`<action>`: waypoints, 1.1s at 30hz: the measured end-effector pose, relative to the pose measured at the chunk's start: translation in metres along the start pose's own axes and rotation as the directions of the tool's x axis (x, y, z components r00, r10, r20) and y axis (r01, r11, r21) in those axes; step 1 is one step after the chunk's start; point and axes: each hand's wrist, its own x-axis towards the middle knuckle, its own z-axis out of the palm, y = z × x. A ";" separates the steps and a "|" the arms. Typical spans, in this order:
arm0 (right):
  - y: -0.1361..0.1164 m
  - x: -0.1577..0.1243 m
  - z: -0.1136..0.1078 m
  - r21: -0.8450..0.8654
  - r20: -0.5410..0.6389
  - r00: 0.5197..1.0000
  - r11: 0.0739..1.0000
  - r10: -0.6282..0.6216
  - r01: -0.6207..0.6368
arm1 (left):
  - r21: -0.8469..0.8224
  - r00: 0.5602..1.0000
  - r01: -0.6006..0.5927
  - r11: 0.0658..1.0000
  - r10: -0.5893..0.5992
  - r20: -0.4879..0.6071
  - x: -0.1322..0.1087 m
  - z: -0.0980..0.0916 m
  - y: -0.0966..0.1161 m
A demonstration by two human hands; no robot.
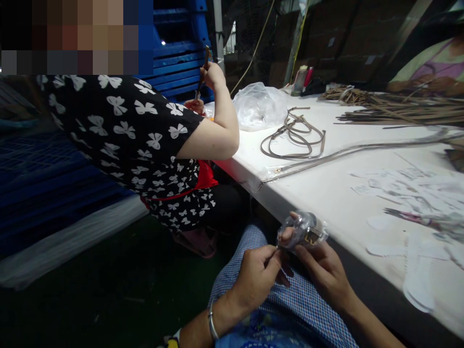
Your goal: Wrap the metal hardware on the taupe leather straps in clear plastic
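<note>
Above my lap, at the table's front edge, I hold a rolled belt (pixel 308 232) wrapped in clear plastic, with a gold buckle showing on its side. My right hand (pixel 328 273) supports the roll from below and the right, with some fingers behind it or inside the coil. Thumb and forefinger of my left hand (pixel 259 270) are pinched together at the roll's lower left, where the plastic wrapping (pixel 282 239) ends. The exact thing in that pinch is small and partly hidden.
On the white table (pixel 250 166) lie a loose thin belt (pixel 290 140), a long plastic-wrapped strap (pixel 326 157), a bundle of brown straps (pixel 395 108), pliers (pixel 409 215) and white paper tags (pixel 418 275). One co-worker (pixel 145 130) stands close on the left; another person (pixel 431 67) sits across.
</note>
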 end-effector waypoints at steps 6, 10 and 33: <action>0.002 0.002 -0.011 -0.385 0.102 0.985 0.907 -0.141 0.170 | -0.278 0.976 0.198 0.940 -0.165 0.140 0.010 -0.006 0.006; -0.003 0.005 -0.022 -0.428 0.202 0.960 0.864 -0.193 0.264 | -0.408 0.924 0.352 0.842 -0.243 0.295 0.015 -0.014 0.012; 0.022 0.012 0.002 0.545 -0.084 0.977 0.830 0.194 -0.118 | 0.206 0.989 -0.097 0.974 0.118 -0.094 0.021 -0.014 0.028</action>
